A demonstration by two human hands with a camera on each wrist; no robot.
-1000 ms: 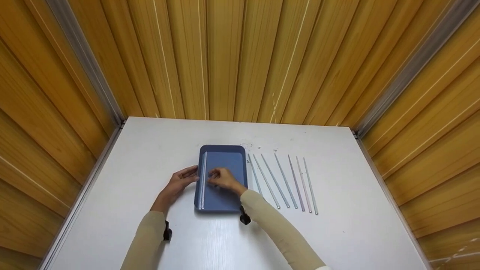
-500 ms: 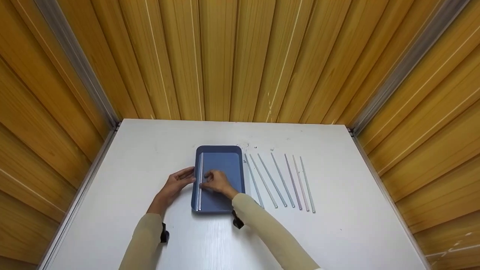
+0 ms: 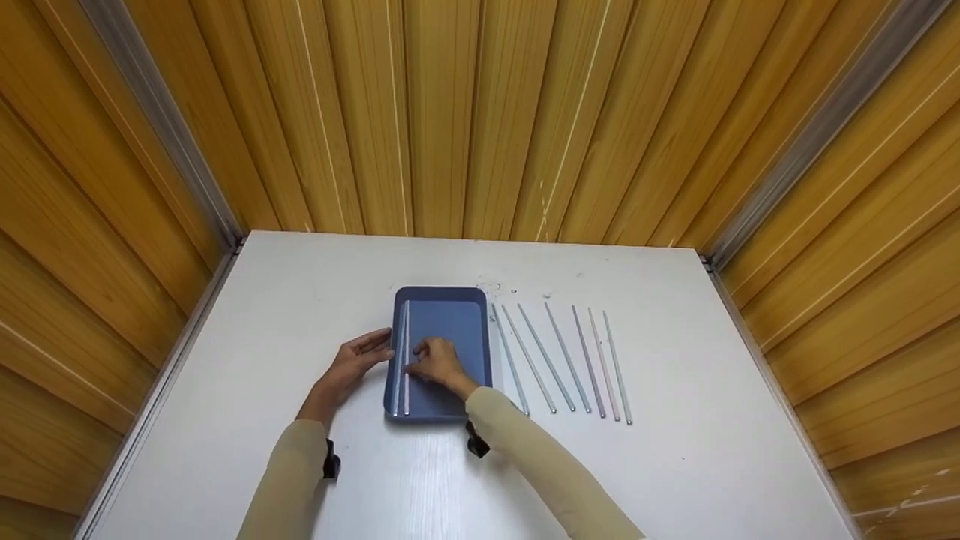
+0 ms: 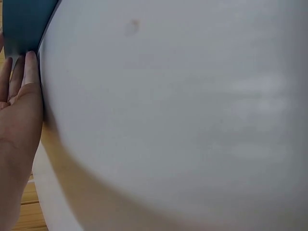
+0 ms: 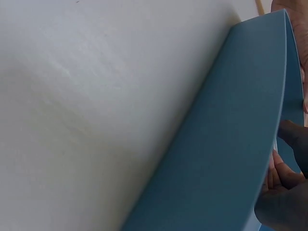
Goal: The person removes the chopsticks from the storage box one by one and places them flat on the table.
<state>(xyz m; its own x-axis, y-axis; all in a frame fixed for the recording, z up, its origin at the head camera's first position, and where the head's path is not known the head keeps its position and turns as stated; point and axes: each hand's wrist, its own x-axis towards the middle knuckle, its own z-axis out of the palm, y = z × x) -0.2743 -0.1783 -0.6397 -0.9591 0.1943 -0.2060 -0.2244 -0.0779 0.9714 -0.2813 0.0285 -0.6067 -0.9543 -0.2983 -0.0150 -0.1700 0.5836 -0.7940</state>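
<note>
A blue rectangular tray (image 3: 450, 315) lies on the table. Inside, along its left wall, are a pinkish chopstick (image 3: 406, 394) and a bluish chopstick (image 3: 397, 394), close at the far ends and slightly apart at the near ends. My right hand (image 3: 437, 363) reaches into the tray and pinches the pinkish chopstick near its middle. The right wrist view shows this hand (image 5: 286, 187) partly behind the tray wall (image 5: 207, 144). My left hand (image 3: 354, 365) rests against the tray's left side, fingers fairly straight. In the left wrist view its fingers (image 4: 30, 67) touch the tray wall (image 4: 26, 24).
Right of the tray, several loose chopsticks (image 3: 592, 364) lie spread in a row on the white table (image 3: 675, 465), pointing away from me. Small specks (image 3: 514, 291) dot the surface behind them. A wood-patterned wall (image 3: 480, 120) rises beyond the table's far edge.
My right hand has lowered and moved left onto the pinkish chopstick, whose near end has shifted right, away from the bluish one. The left hand stays at the tray's side.
</note>
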